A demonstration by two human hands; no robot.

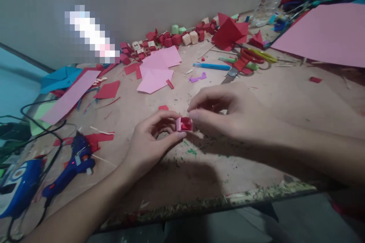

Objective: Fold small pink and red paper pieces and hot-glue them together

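A tiny pink paper box [184,124], open on the side that faces me and red inside, is pinched between the thumb and fingers of my left hand [154,133]. Close at the box's upper right corner is my right hand [225,112], its thumb and index fingertips brought together. Whether these fingertips touch the box or hold a small piece cannot be made out. A red paper scrap [163,108] lies just behind my left fingers. Green crumbs [191,152] are scattered on the table below the box.
A blue glue gun [78,155] with a cable lies left. Pink paper pieces [159,68] and several small paper cubes [171,40] are toward the wall. Scissors [256,56], a blue pen [211,67] and a large pink sheet [327,34] lie right. The table edge [182,210] is near me.
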